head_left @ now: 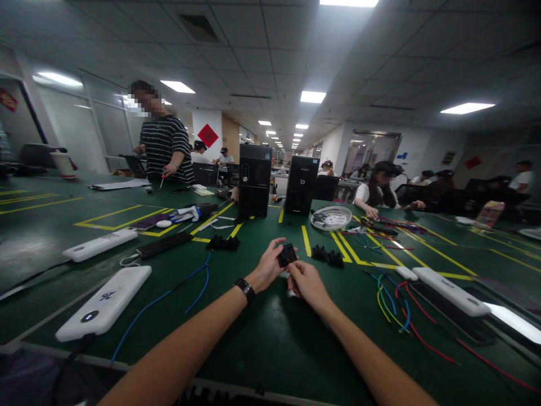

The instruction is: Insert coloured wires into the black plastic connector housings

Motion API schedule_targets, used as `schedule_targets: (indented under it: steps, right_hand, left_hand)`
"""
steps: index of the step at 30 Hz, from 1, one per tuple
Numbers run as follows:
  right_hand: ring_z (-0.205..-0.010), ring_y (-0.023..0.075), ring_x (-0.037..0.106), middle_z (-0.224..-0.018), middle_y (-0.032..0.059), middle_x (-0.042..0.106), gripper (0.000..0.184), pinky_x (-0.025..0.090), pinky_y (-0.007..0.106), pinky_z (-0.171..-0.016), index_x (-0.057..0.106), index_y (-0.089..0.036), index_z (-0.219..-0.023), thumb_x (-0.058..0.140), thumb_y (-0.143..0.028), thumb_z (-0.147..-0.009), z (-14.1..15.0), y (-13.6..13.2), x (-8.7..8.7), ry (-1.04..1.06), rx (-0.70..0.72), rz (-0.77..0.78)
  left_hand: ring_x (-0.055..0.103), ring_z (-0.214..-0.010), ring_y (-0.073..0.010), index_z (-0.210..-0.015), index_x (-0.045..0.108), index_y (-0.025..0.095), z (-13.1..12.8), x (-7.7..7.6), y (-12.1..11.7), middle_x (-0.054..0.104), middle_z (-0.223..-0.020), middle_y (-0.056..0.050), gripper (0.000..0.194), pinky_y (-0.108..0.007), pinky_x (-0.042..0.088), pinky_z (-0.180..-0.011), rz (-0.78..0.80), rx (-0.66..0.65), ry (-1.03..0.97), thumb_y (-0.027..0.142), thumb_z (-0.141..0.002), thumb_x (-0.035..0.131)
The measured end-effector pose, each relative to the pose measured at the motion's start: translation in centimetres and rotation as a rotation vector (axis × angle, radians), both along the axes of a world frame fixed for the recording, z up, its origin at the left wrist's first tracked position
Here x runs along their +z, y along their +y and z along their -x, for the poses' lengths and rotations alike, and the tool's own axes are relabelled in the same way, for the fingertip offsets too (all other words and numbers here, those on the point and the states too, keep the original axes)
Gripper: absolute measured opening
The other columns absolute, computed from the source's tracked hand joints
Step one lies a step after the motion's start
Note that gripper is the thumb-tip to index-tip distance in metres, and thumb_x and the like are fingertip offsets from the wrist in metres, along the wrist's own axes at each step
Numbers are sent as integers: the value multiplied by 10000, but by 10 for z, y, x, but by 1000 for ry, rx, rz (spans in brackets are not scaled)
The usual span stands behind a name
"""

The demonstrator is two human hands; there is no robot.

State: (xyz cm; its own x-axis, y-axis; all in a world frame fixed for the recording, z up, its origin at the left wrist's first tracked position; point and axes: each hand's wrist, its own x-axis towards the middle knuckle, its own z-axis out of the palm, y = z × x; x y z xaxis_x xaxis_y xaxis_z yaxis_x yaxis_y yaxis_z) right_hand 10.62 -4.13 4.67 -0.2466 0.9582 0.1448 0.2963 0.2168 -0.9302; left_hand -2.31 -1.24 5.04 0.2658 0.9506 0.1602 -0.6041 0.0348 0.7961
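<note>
Over the green table, my left hand (267, 267) grips a small, black, square-faced block (288, 255) between its thumb and fingers. My right hand (307, 283) is closed in a pinch at the block's lower right edge; whatever lies between those fingertips is too small and covered to make out. Beyond my hands sit similar dark pieces, a row of black blocks (328, 256) to the right and another black cluster (224, 242) to the left. A blue wire (158, 304) runs from the left cluster toward the table's near edge.
White power banks (105, 304) lie at left and another white power bank (450, 290) at right. Loose coloured wires (391, 307) spread right of my hands. Two black computer towers (256, 179) and a white basket (331, 218) stand farther back. Co-workers (167, 144) are across the table.
</note>
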Motion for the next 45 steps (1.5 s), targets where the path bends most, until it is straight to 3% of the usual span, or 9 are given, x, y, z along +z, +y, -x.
schedule_targets:
  steps: [4, 10, 27, 38, 45]
  right_hand:
    - [-290, 74, 395, -447, -54, 529, 234, 259, 176, -301, 502, -186, -754, 414, -379, -851, -1, 0, -1, 13, 9, 21]
    - [-278, 71, 365, -387, -73, 462, 260, 240, 180, -312, 488, -190, -699, 415, -391, -847, 0, -1, 1, 72, 31, 50]
    - [-266, 70, 343, -365, -84, 437, 254, 230, 181, -311, 464, -195, -688, 414, -389, -845, 0, -2, 4, 89, 19, 87]
    - [-259, 71, 349, -357, -76, 436, 260, 219, 180, -298, 467, -191, -664, 405, -372, -840, 2, -2, 3, 83, 6, 106]
    - [-252, 47, 290, -377, -90, 414, 254, 174, 165, -289, 491, -181, -708, 457, -407, -819, -2, 0, 1, 196, 44, 232]
  left_hand:
    - [645, -851, -215, -1252, 332, 236, 4, -4, 2, 599, -1117, -156, 441, -347, 499, -683, -24, -5, 30, 333, -863, 518]
    - [634, -876, -226, -1229, 387, 218, 2, -7, 4, 598, -1119, -168, 415, -272, 483, -589, -60, -47, 27, 376, -865, 512]
    - [632, -912, -214, -1176, 416, 216, -1, -9, 3, 614, -1081, -133, 356, -354, 487, -761, -50, -5, -3, 353, -864, 520]
    - [626, -937, -225, -1193, 380, 237, -3, -9, -1, 581, -1145, -140, 420, -353, 494, -735, -41, -42, -17, 367, -836, 561]
    - [608, -998, -227, -1168, 379, 241, 1, -6, -7, 549, -1219, -136, 538, -317, 480, -763, -195, -30, 173, 130, -720, 654]
